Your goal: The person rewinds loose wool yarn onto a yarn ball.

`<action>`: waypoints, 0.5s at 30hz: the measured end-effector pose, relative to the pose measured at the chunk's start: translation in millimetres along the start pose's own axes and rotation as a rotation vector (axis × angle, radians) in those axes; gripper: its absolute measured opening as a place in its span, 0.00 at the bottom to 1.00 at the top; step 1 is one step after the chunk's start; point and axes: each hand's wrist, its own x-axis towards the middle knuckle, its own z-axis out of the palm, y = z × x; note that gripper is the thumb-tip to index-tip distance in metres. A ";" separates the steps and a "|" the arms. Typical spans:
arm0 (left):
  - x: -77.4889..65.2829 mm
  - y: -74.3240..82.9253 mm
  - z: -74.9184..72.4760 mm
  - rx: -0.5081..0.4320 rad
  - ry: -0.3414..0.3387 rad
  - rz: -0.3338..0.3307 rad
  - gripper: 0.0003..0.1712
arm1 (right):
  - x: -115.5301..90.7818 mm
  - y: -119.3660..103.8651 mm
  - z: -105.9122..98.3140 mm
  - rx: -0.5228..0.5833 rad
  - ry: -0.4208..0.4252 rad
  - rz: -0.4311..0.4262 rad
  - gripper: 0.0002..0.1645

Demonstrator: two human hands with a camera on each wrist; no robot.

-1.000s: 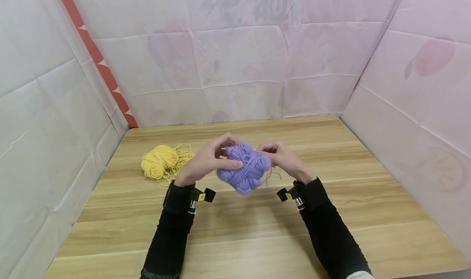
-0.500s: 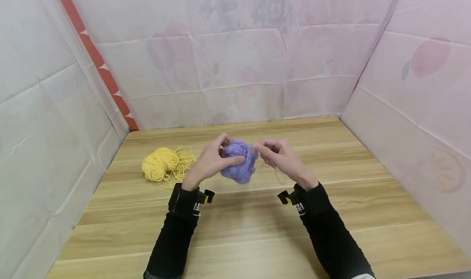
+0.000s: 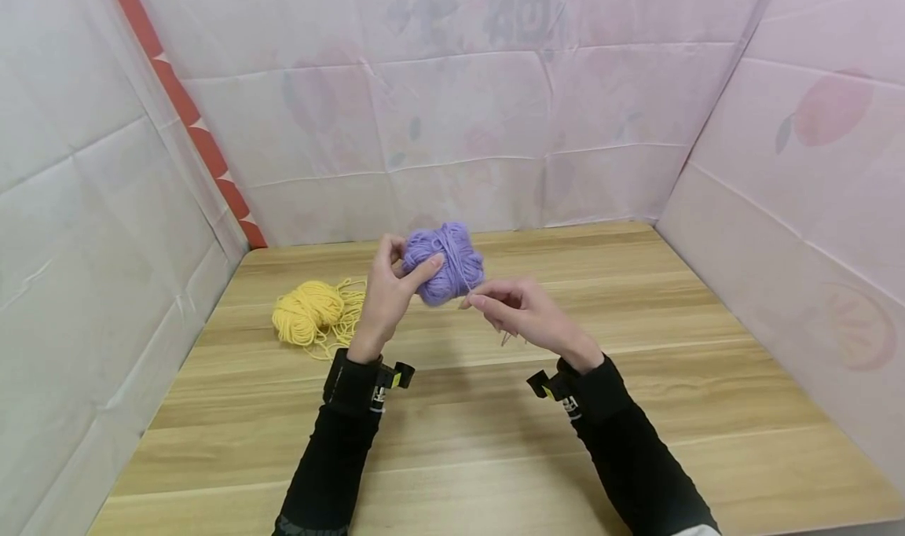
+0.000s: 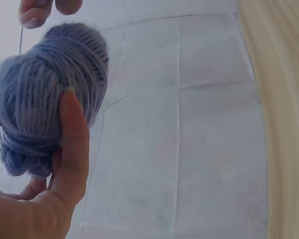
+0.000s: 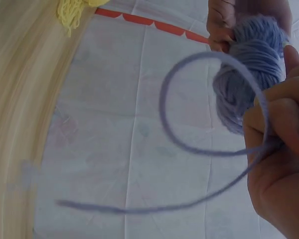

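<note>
The left hand (image 3: 384, 300) grips a purple yarn ball (image 3: 456, 255) above the desk (image 3: 459, 449), seemingly steadying it against the strand (image 5: 209, 153) that the right hand (image 3: 522, 310) pinches.

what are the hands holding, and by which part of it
The left hand grips the purple ball by its left side; the right hand pinches the ball's loose strand between thumb and fingers.

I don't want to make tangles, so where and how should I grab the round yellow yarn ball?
Take the round yellow yarn ball around its wound body, probably from above and its left: that part looks bunched together, while the loose yellow strands lie spread along its right side, where they might snag.
</note>
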 end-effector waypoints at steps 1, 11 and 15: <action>0.2 0.1 -0.2 -0.015 0.009 0.004 0.24 | 0.3 -0.2 0.9 -0.005 -0.006 0.003 0.15; 0.2 0.8 -4.1 -0.186 -0.004 0.032 0.22 | 4.8 3.7 5.5 -0.053 -0.071 -0.003 0.14; -1.2 3.7 -6.2 -0.279 -0.078 0.034 0.20 | 6.2 8.5 3.2 -0.035 -0.091 0.028 0.13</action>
